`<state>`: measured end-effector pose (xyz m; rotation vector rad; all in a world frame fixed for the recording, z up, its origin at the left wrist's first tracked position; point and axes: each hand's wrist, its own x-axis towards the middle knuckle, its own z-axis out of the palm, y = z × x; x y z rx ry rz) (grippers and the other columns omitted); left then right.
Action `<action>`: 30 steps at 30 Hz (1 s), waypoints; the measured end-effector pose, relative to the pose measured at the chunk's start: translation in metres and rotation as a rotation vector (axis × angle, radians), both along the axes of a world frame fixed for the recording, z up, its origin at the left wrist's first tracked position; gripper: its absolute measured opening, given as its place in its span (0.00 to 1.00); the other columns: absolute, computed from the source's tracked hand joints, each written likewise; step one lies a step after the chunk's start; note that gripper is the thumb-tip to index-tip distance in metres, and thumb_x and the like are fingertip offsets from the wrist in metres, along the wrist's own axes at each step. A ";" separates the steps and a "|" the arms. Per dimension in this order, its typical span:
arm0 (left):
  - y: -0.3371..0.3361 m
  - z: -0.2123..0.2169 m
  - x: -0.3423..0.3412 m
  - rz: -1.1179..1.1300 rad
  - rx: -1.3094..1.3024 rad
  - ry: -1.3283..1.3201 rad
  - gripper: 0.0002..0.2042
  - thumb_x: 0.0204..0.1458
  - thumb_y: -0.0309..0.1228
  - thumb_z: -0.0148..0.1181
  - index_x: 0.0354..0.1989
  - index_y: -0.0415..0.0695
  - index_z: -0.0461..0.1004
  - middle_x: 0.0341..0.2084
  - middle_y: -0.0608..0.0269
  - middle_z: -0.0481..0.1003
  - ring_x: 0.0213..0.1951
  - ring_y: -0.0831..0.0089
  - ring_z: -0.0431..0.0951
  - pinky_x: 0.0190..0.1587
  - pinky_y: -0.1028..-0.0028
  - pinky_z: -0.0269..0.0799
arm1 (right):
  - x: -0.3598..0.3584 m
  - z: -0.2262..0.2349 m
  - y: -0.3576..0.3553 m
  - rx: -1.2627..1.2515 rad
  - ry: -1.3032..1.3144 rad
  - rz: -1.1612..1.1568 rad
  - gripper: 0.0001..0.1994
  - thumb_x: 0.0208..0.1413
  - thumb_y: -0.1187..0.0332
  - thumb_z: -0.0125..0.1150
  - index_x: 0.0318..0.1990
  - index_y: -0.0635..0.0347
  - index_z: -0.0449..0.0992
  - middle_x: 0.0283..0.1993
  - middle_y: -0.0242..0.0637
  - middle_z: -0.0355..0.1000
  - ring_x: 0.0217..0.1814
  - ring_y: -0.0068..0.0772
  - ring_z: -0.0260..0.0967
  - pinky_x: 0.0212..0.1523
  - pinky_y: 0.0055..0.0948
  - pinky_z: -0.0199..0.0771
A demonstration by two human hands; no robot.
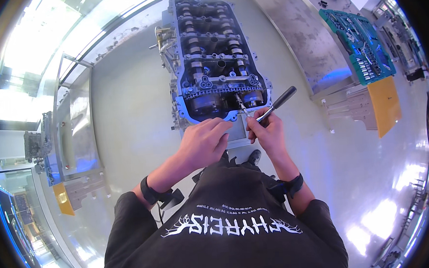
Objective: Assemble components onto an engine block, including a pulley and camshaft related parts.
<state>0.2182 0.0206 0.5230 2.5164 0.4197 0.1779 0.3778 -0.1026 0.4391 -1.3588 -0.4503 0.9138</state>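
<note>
The engine stands ahead of the person on a pale, glossy floor, its cover off so that two camshafts, the chain and the two sprockets show along its near end. To the engine's right a grey bench runs away from the person, and beyond the bench lies a green socket tray. To the engine's left stands a metal frame with a yellow part at its foot.

The right hand, at the engine's near right corner, is closed around a ratchet; the black grip sticks out to the right while the thin extension runs down toward the right sprocket. The left hand rests at the engine's near edge, fingers curled down; whether it holds anything I cannot tell.

To do this well, I judge that the extension should stay square on the fastener, with the left hand bracing at the engine edge, and the pull on the ratchet be smooth, so the socket does not slip toward the chain.
</note>
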 end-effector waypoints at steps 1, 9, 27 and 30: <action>0.000 0.006 0.004 -0.051 0.093 -0.028 0.16 0.46 0.24 0.59 0.45 0.39 0.74 0.42 0.57 0.76 0.46 0.59 0.76 0.45 0.65 0.74 | -0.002 -0.002 0.001 0.016 0.027 -0.011 0.09 0.56 0.72 0.62 0.36 0.65 0.67 0.24 0.36 0.72 0.20 0.21 0.70 0.18 0.21 0.68; 0.000 -0.019 0.030 -0.171 0.264 -0.067 0.23 0.46 0.27 0.59 0.52 0.34 0.69 0.55 0.49 0.67 0.55 0.55 0.69 0.59 0.59 0.63 | -0.010 -0.013 0.001 0.048 0.034 -0.029 0.09 0.56 0.72 0.62 0.36 0.64 0.67 0.24 0.35 0.72 0.20 0.20 0.69 0.19 0.20 0.68; 0.000 -0.036 0.044 -0.184 0.302 -0.082 0.26 0.41 0.22 0.57 0.54 0.32 0.67 0.51 0.50 0.67 0.54 0.53 0.70 0.58 0.61 0.67 | -0.003 0.002 -0.003 -0.238 -0.645 0.083 0.11 0.54 0.70 0.62 0.39 0.65 0.67 0.26 0.45 0.73 0.25 0.42 0.74 0.27 0.34 0.72; 0.000 -0.038 0.045 -0.193 0.301 -0.071 0.27 0.40 0.21 0.57 0.54 0.33 0.67 0.53 0.50 0.67 0.54 0.53 0.70 0.57 0.61 0.68 | 0.001 -0.007 -0.004 -0.143 -0.080 0.081 0.10 0.58 0.69 0.60 0.40 0.64 0.66 0.26 0.40 0.74 0.24 0.31 0.73 0.26 0.27 0.72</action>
